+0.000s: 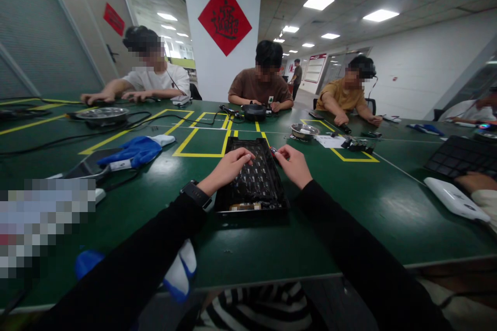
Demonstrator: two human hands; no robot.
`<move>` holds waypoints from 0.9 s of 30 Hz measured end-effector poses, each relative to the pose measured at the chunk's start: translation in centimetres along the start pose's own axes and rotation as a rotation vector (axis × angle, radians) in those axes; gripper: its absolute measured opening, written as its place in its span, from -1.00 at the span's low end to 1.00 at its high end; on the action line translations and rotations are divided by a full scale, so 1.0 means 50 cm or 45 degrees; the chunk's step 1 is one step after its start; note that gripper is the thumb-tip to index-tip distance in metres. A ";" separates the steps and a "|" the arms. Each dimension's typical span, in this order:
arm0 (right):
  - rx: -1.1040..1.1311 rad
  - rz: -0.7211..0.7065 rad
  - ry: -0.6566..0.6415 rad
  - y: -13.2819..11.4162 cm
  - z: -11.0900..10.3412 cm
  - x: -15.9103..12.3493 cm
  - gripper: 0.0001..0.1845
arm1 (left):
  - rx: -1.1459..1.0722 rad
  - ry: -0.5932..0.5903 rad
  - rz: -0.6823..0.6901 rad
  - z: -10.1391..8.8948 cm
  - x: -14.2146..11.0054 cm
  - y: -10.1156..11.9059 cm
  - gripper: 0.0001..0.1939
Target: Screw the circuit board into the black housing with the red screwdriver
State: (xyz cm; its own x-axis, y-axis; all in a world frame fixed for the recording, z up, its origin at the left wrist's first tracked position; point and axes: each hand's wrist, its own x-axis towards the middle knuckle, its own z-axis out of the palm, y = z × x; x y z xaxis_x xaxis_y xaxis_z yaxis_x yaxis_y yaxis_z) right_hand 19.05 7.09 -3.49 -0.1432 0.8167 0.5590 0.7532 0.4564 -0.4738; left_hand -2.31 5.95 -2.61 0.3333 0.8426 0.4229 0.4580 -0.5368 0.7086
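Observation:
On the green table before me lies a black tray-like case [256, 178], with rows of small shiny pieces and a tan-and-white strip at its near end. My left hand [232, 166] reaches over its left side, thumb and fingers drawn together above the rows. Whatever those fingertips hold is too small to make out. Just beyond the case's right edge, my right hand [294, 164] pinches a small object with red on it [274, 151]. Its kind is not clear.
Blue-and-white gloves [135, 151] lie to the left, near a black cable [132, 123]. Metal bowls [305, 131] stand farther back. Yellow tape [200, 154] marks the tabletop. A white device [456, 199] is at right, beside another person's hand. Several people sit around the table.

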 end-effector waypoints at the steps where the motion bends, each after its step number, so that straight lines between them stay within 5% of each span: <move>1: -0.102 0.056 0.009 0.021 0.002 0.001 -0.78 | 0.002 -0.006 0.002 0.002 0.000 -0.002 -0.70; 9: -0.589 0.309 -0.221 0.076 0.033 -0.002 -0.69 | 0.018 -0.035 0.022 0.026 -0.005 -0.008 -0.69; 20: -0.345 0.455 0.025 0.061 0.015 0.018 -0.68 | 0.022 0.048 -0.008 0.028 -0.004 -0.013 -0.70; 22: 0.013 0.434 0.153 0.041 0.001 0.030 -0.63 | 0.026 0.075 -0.032 0.028 -0.003 -0.014 -0.71; 24: 0.675 0.390 0.258 0.009 -0.005 0.035 -0.63 | 0.027 0.104 -0.053 0.030 0.000 -0.018 -0.71; 27: 1.455 0.354 0.111 -0.048 0.004 0.021 -0.68 | 0.030 0.140 -0.057 0.031 0.002 -0.021 -0.71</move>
State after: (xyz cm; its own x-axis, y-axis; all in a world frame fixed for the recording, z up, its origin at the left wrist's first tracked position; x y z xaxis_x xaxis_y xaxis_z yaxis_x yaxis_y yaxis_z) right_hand 16.94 6.91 -1.92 0.0126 0.9314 0.3639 -0.2669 0.3538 -0.8964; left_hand -1.48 6.55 -4.17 0.2200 0.8646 0.4517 0.4903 -0.4983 0.7150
